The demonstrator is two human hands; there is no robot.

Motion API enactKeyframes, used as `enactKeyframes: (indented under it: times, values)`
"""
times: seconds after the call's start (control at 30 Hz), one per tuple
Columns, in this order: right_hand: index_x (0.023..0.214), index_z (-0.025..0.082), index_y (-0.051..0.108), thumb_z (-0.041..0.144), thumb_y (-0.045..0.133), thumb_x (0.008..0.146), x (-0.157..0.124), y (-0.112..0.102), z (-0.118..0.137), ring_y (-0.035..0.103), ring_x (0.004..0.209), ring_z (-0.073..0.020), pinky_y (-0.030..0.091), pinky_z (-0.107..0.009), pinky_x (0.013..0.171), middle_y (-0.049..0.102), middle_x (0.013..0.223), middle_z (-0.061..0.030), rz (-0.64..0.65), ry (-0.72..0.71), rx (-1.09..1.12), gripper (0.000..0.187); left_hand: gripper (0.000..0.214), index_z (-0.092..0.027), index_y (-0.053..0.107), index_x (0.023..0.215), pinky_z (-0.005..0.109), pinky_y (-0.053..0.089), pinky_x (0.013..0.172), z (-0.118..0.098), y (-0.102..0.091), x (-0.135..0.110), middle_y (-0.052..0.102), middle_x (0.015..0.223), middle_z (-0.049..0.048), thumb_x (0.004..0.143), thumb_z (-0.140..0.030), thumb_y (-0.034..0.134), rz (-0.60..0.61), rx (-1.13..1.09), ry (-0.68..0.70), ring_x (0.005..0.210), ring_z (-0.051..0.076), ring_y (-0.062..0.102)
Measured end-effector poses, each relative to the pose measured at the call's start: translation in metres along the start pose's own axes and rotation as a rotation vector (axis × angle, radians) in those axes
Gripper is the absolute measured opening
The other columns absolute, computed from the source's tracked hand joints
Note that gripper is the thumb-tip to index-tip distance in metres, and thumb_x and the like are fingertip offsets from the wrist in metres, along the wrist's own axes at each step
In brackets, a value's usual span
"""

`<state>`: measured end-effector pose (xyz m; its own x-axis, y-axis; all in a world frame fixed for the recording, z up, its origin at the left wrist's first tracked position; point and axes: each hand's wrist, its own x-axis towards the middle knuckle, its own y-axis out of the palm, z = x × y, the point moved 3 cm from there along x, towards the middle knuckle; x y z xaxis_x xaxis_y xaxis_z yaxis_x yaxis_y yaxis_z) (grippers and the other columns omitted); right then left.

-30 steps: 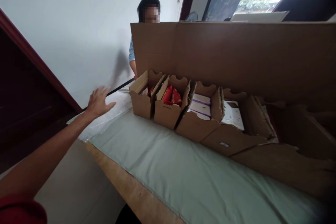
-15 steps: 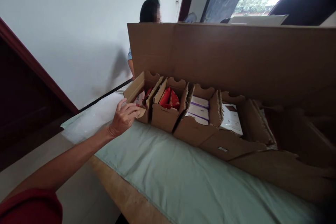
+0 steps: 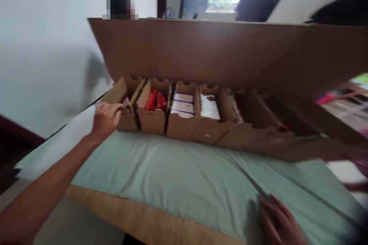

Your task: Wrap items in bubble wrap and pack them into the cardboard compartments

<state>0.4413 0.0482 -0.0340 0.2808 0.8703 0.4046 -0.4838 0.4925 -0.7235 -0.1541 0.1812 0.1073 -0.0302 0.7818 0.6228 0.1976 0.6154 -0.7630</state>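
My left hand [image 3: 107, 120] is at the near left corner of the leftmost cardboard box [image 3: 128, 121], its fingers curled over the edge. Beside that box stands another cardboard box [image 3: 152, 121] with red packets [image 3: 156, 100] in it. Further right, one compartment holds white cartons with purple stripes [image 3: 183, 104], and another a white package [image 3: 209, 106]. My right hand [image 3: 280, 220], somewhat blurred, is low over the green cloth [image 3: 178, 164] with its fingers stretched out and nothing in them.
A tall cardboard panel [image 3: 184, 46] rises behind the row of boxes. Bubble wrap [image 3: 63, 138] lies at the left on the cloth. Behind the panel is another person [image 3: 119, 4]. The wooden table edge [image 3: 161, 214] runs along the front.
The view has swung right, bringing more boxes and my right hand into the picture. My left hand stays at the leftmost box, its fingers now closed over the edge.
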Motion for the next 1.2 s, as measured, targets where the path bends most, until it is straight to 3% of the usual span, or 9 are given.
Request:
enactKeyframes:
  times: [0.13, 0.23, 0.3, 0.43, 0.53, 0.73, 1.0, 1.1, 1.2]
  values:
    - [0.097, 0.022, 0.076, 0.054, 0.051, 0.09, -0.016, -0.006, 0.0, 0.069, 0.115, -0.0351, 0.059, -0.055, 0.092, 0.066, 0.137, -0.0152, 0.029, 0.09, 0.065, 0.041, 0.052, -0.011, 0.051, 0.142, 0.069, 0.034, 0.112, -0.016, -0.006, 0.005, 0.057, 0.146, 0.0154, 0.095, -0.029, 0.06, -0.096, 0.113, 0.059, 0.137, 0.042, 0.048]
    - [0.1, 0.022, 0.076, 0.048, 0.052, 0.093, -0.019, -0.007, 0.004, 0.064, 0.125, -0.032, 0.054, -0.052, 0.104, 0.064, 0.14, -0.0147, 0.017, 0.095, 0.121, 0.036, 0.072, -0.011, 0.035, 0.155, 0.07, 0.029, 0.117, -0.064, -0.007, -0.029, 0.028, 0.166, 0.0189, 0.093, -0.028, 0.067, -0.339, 0.119, 0.221, 0.149, 0.046, 0.031]
    - [0.101, 0.022, 0.075, 0.045, 0.053, 0.093, -0.023, -0.004, 0.003, 0.062, 0.128, -0.0313, 0.051, -0.052, 0.108, 0.064, 0.141, -0.0148, 0.012, 0.099, 0.16, 0.033, 0.079, -0.018, 0.03, 0.16, 0.066, 0.028, 0.121, -0.107, 0.005, -0.069, 0.026, 0.168, 0.0178, 0.091, -0.021, 0.069, -0.356, 0.033, 0.33, 0.152, 0.044, 0.029]
    - [0.104, 0.023, 0.076, 0.04, 0.056, 0.091, -0.024, -0.005, -0.004, 0.062, 0.129, -0.0314, 0.049, -0.053, 0.109, 0.064, 0.142, -0.0145, 0.099, 0.084, 0.241, 0.029, 0.061, -0.026, 0.042, 0.154, 0.059, 0.033, 0.121, -0.188, 0.066, -0.148, 0.037, 0.164, 0.0154, 0.096, -0.022, 0.059, 0.119, -0.154, 0.566, 0.15, 0.037, 0.038]
    - [0.108, 0.024, 0.075, 0.04, 0.058, 0.09, -0.002, -0.022, -0.016, 0.063, 0.128, -0.0293, 0.053, -0.048, 0.104, 0.064, 0.143, -0.0133, 0.152, 0.049, 0.287, 0.029, 0.049, -0.023, 0.052, 0.147, 0.055, 0.038, 0.116, -0.216, 0.108, -0.176, 0.051, 0.155, 0.0153, 0.1, -0.032, 0.051, 0.265, -0.175, 0.604, 0.144, 0.034, 0.046]
    - [0.118, 0.023, 0.07, 0.034, 0.049, 0.094, 0.057, -0.06, -0.054, 0.07, 0.11, -0.0267, 0.058, -0.042, 0.085, 0.073, 0.125, -0.0123, 0.051, 0.059, 0.157, 0.034, 0.051, -0.02, 0.056, 0.149, 0.056, 0.034, 0.118, -0.223, 0.141, -0.172, 0.053, 0.156, 0.0152, 0.103, -0.038, 0.042, 0.362, -0.134, 0.604, 0.144, 0.032, 0.048]
    - [0.129, 0.018, 0.069, 0.023, 0.054, 0.094, 0.022, -0.022, -0.034, 0.054, 0.135, -0.034, 0.041, -0.052, 0.108, 0.062, 0.145, -0.0171, 0.285, -0.178, -0.177, 0.038, 0.048, -0.023, 0.059, 0.144, 0.056, 0.038, 0.118, -0.221, 0.125, -0.17, 0.057, 0.152, 0.0137, 0.101, -0.041, 0.047, 0.412, -0.196, 0.55, 0.14, 0.031, 0.052]
    - [0.138, 0.015, 0.064, 0.03, 0.057, 0.096, 0.014, -0.022, -0.032, 0.049, 0.139, -0.0355, 0.039, -0.053, 0.111, 0.055, 0.152, -0.0192, 0.331, -0.252, -0.289, 0.046, 0.049, -0.022, 0.06, 0.142, 0.06, 0.039, 0.116, -0.247, 0.117, -0.154, 0.055, 0.153, 0.0168, 0.101, -0.045, 0.049, 0.386, -0.211, 0.518, 0.138, 0.034, 0.054]
    - [0.143, 0.016, 0.061, 0.034, 0.061, 0.095, 0.006, -0.028, -0.033, 0.047, 0.143, -0.0368, 0.036, -0.055, 0.115, 0.052, 0.155, -0.0184, 0.359, -0.315, -0.301, 0.051, 0.05, -0.023, 0.056, 0.147, 0.059, 0.032, 0.122, -0.302, 0.116, -0.136, 0.043, 0.164, 0.0157, 0.102, -0.043, 0.047, 0.364, -0.264, 0.544, 0.15, 0.033, 0.042]
